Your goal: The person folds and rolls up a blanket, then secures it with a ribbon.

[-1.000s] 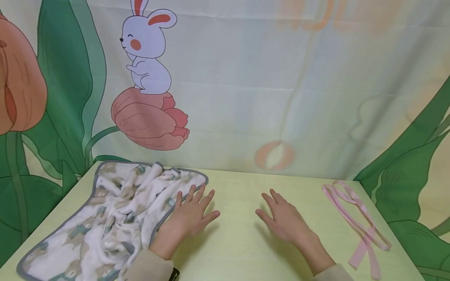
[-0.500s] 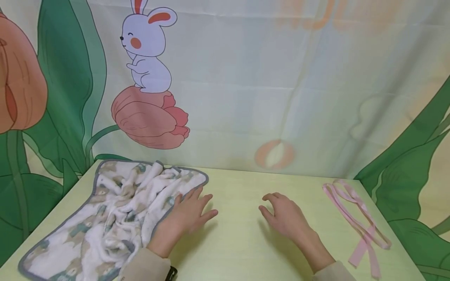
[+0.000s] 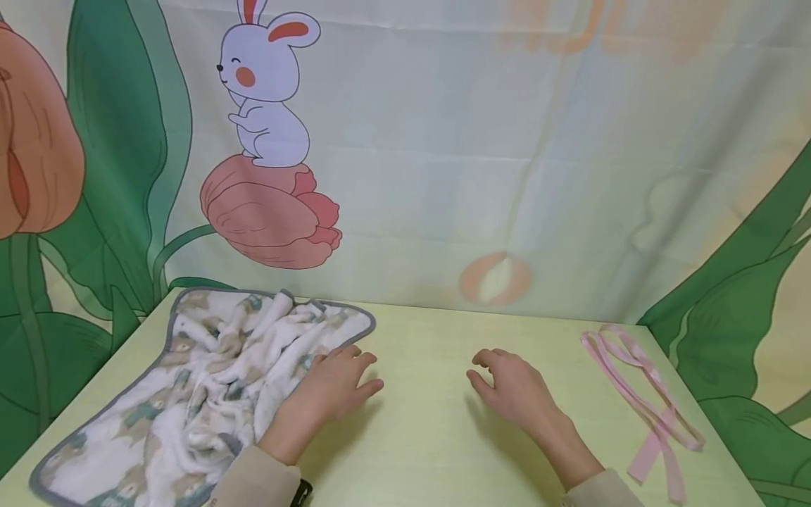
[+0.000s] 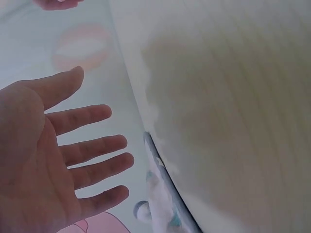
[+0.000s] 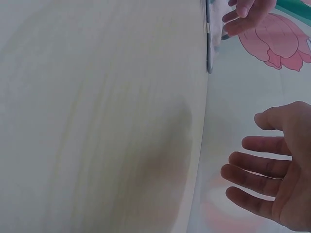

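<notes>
A fluffy white blanket (image 3: pixel 158 415) with a brown and teal animal print and grey edging lies bunched on the left of the table. Over its right edge in the head view hovers my left hand (image 3: pixel 332 386), holding nothing. In the left wrist view that hand (image 4: pixel 43 155) shows its palm with the fingers spread. My right hand (image 3: pixel 514 391) is above the middle right of the table, fingers slightly bent. The right wrist view also shows this hand (image 5: pixel 286 170) with nothing in its grasp. A looped pink ribbon (image 3: pixel 659 415) lies on the table to its right.
The pale yellow table (image 3: pixel 418 451) ends at the back against a printed cloth backdrop (image 3: pixel 405 155) with a rabbit, tulips and leaves. A dark band (image 3: pixel 301 493) circles the left wrist below the sleeve.
My left hand has drawn slightly back toward me and its fingers have bent a little. The right hand's fingers have also relaxed into a slight curl. Blanket and ribbon stay put.
</notes>
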The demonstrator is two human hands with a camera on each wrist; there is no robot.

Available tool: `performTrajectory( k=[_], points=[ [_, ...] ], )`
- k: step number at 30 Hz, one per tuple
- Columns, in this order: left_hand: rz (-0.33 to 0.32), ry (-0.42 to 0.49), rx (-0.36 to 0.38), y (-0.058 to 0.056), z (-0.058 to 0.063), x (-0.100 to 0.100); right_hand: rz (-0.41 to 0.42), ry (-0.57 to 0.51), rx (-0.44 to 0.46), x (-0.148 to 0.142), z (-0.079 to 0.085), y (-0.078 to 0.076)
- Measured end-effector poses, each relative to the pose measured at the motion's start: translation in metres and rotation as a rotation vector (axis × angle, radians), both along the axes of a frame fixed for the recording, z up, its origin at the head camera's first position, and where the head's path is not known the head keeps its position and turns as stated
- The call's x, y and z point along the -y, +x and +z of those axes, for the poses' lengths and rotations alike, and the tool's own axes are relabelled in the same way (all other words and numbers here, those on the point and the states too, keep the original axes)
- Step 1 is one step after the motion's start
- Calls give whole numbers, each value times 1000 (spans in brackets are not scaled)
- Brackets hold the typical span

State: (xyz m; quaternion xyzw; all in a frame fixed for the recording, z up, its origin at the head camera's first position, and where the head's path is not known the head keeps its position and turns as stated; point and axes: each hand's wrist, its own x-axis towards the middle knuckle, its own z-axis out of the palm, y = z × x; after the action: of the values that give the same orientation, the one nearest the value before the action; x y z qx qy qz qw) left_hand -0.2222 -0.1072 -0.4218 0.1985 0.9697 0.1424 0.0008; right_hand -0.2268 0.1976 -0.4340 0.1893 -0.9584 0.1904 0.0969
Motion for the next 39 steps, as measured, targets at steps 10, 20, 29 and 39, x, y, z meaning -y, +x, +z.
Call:
performTrajectory(
  k=[10,20,29,39],
  points=[
    [17,-62,-12,-3,11,18,-2,14,32,0,4,0],
    [51,-126,46,-1,24,39,7,36,56,-5,3,0],
    [119,-161,130,1,31,71,1,47,65,-10,1,0],
    [208,-154,209,-2,37,102,2,50,71,-12,2,0]
  ],
)
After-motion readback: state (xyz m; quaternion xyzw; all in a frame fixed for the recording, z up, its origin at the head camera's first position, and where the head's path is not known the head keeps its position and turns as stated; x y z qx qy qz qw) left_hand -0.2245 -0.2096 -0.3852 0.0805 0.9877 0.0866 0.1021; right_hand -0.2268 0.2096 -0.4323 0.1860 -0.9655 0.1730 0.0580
